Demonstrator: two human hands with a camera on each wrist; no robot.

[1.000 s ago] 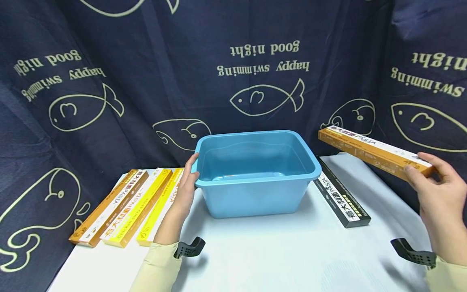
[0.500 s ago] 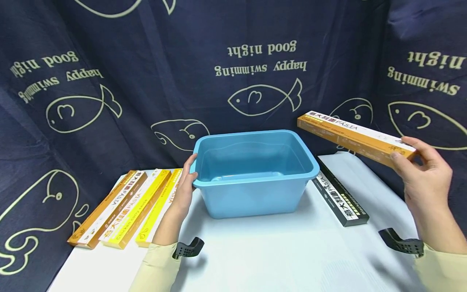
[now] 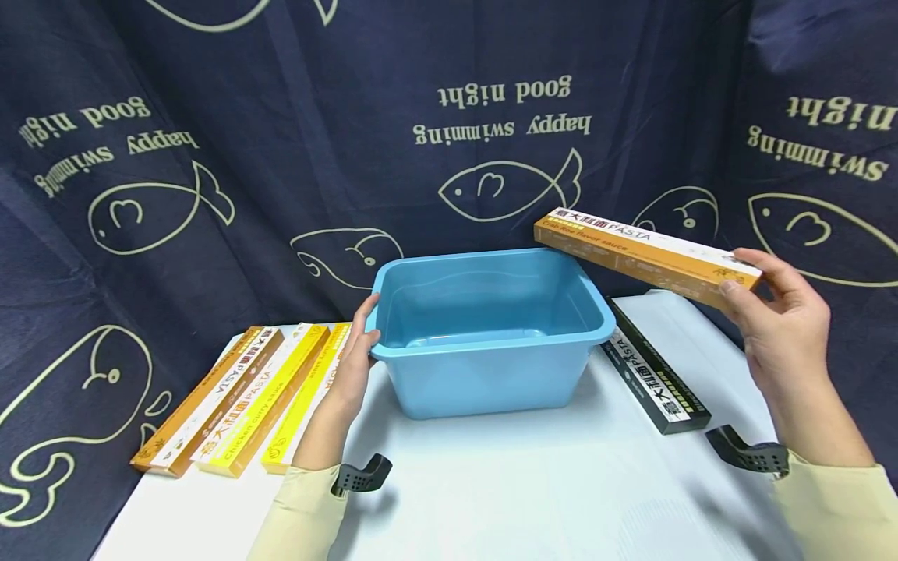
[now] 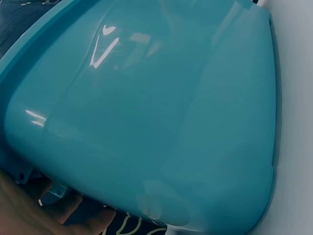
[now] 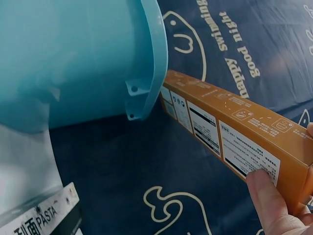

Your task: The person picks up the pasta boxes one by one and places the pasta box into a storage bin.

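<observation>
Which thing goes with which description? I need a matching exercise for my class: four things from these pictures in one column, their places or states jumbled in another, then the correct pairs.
Column one
1. blue bin
2. black box
3. raised box
4. left hand

Column two
A. orange and white, held by the right hand
B. touching the bin's left end
C. lying on the table, to the bin's right
D. open-topped, standing upright

Pairs
1-D
2-C
3-A
4-B
</observation>
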